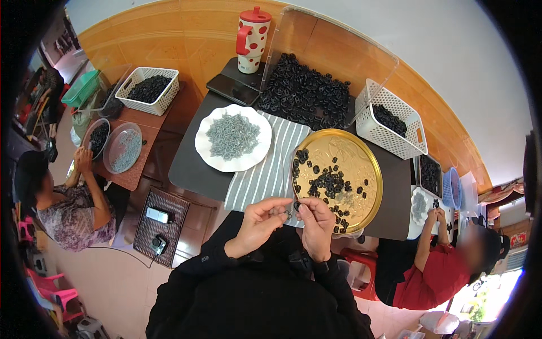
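Both my hands meet above the near edge of the table. My right hand point(316, 227) pinches a small black plastic piece point(297, 205) between thumb and finger. Just beside it, my left hand point(261, 225) is closed, with thin silvery metal bits point(287, 214) at its fingertips, too small to make out fully. A round gold tray point(367, 164) lies beyond my right hand, with finished-looking black pieces point(329, 185) scattered on it. Ahead of my left hand, a white scalloped plate point(204, 148) holds a heap of small grey metal pins or screws point(232, 137).
A grey-striped cloth point(254, 189) lies under the plate and tray edge. Behind stand a clear bin point(333, 34) of black pieces, a white basket point(389, 138), a phone point(232, 90) and a polka-dot tumbler point(253, 42). People sit at tables left point(73, 209) and right point(435, 271).
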Motion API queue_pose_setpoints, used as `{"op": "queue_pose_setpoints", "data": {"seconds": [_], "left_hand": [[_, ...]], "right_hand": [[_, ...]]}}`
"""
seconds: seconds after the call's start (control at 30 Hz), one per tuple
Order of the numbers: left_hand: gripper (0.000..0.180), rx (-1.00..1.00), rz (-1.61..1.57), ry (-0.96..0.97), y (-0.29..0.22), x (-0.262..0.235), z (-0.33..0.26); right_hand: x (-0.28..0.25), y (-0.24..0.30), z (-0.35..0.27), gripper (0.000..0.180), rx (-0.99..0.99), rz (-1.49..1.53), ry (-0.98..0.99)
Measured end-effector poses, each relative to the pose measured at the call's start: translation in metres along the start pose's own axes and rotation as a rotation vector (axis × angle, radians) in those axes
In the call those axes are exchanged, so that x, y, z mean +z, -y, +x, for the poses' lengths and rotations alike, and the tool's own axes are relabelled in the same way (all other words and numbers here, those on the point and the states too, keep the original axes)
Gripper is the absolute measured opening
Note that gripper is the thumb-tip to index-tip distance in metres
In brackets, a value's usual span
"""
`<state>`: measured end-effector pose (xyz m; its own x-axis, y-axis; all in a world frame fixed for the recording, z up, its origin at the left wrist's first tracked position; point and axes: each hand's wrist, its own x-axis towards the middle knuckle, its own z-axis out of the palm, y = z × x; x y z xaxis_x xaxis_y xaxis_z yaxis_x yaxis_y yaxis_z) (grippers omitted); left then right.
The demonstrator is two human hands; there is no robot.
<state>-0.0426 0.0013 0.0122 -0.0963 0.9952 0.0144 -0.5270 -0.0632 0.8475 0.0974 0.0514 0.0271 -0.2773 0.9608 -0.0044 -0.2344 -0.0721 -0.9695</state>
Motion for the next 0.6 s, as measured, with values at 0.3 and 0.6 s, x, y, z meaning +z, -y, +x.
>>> {"op": "queue_pose_setpoints", "data": {"seconds": [0.3, 0.6], "left_hand": [[0.033, 0.015, 0.056, 0.012, -0.0003, 0.0037, -0.0027], [0.03, 0.031, 0.069, -0.002, -0.0036, 0.0039, -0.0025]], "right_hand": [[-0.0059, -0.0028, -0.0066, 0.011, -0.031, -0.067, 0.06], [-0.0058, -0.001, -0.0025, 0.011, -0.197, -0.198, 0.14]]}}
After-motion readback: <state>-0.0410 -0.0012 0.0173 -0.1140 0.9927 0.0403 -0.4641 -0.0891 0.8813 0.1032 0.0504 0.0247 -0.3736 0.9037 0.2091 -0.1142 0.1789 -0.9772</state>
